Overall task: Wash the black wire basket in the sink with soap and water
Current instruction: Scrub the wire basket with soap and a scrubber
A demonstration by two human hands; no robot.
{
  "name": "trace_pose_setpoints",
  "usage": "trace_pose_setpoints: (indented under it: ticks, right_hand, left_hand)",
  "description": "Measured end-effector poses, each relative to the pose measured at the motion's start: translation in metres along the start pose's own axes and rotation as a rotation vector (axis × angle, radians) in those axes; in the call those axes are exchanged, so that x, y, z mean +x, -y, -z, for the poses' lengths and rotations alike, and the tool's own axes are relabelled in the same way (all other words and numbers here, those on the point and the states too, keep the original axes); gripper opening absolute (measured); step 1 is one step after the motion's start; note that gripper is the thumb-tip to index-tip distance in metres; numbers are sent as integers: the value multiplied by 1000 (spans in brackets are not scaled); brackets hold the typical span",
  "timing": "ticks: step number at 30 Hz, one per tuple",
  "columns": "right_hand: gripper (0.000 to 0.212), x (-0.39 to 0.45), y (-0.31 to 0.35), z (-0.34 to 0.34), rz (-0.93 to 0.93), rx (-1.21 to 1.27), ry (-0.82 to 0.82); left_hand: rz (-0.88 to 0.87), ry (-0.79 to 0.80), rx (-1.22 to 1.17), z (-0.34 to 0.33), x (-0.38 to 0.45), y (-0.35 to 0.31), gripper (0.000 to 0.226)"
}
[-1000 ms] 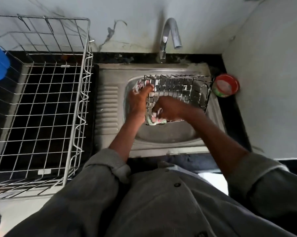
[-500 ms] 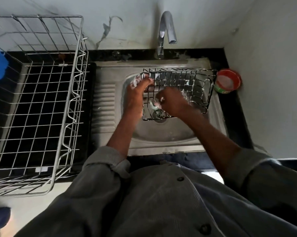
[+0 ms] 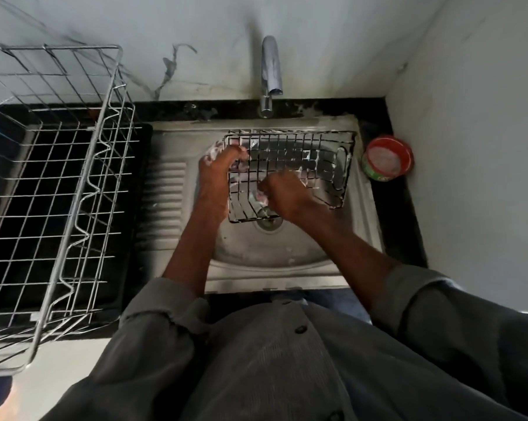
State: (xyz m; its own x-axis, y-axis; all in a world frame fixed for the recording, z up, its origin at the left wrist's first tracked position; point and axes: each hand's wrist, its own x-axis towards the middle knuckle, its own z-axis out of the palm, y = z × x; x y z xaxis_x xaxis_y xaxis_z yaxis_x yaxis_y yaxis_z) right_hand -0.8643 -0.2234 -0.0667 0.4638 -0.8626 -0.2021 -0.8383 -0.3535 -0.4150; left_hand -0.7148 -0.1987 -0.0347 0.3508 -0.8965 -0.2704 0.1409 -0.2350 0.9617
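Two hands are on the black wire basket (image 3: pixel 290 171), which sits in the sink (image 3: pixel 265 253) bowl over the drain, below the tap (image 3: pixel 271 75): the left hand (image 3: pixel 218 167) is clamped on its 9 o'clock rim, the right hand (image 3: pixel 287 191) is curled tight around what looks like a scrubber inside. Suds cling to the wires and fingers, so soaping seems well under way. No water runs; rinsing is probably left, with the soap tub (image 3: pixel 385 158) at 3 o'clock.

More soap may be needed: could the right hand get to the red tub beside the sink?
Probably yes: the red tub sits open on the counter just past the sink's right rim, nothing between, though the right hand holds a scrubber.
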Motion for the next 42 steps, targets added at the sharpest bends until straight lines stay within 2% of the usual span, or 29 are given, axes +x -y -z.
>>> trace_pose_setpoints:
  ticks: [4,6,8,9,12,16,17,21,23,27,28,31,33,36,40,42]
  right_hand:
    - [27,-13,-16,27,41,16,84]
    - [32,-6,-21,32,1,21,-25]
    - [34,1,-15,25,-29,29,-134]
    - [33,0,-10,18,-10,29,-129]
    - [29,-8,-3,8,56,27,-80]
    - [28,-18,-12,34,92,52,114]
    - [29,-17,-11,37,80,53,110]
    - [30,-7,-5,13,-86,61,-141]
    - [32,-9,-3,4,-56,49,-130]
    - [31,-23,-14,27,80,30,39]
    - [32,-25,-19,31,75,55,25]
    - [31,-19,-22,24,-52,75,-152]
    - [29,-17,-13,9,-91,72,-184]
    - [26,-16,-8,4,25,16,-108]
    - [33,-17,-23,35,34,-72,157]
    - [34,-17,-28,37,15,-36,118]
  left_hand:
    - [26,-56,11,5,-1,5,22]
    - [33,-65,26,5,1,3,33]
    - [37,-56,33,4,1,-3,32]
    - [39,-48,29,4,1,-6,29]
    - [25,-2,10,8,1,-9,27]
    - [10,-11,30,17,-6,-7,46]
    - [15,-13,20,19,-9,-8,46]
    - [13,27,1,22,-6,-12,34]
    - [-10,25,-10,24,-5,-13,29]
    - [-5,4,-9,33,-4,-10,25]
    - [1,0,-11,34,-4,-11,26]
    - [10,-5,15,32,0,-18,33]
    - [-11,10,30,28,1,-25,34]
    - [-41,34,51,25,3,-28,30]
    - [-17,17,61,25,4,-21,30]
    - [-5,11,53,24,5,-21,31]
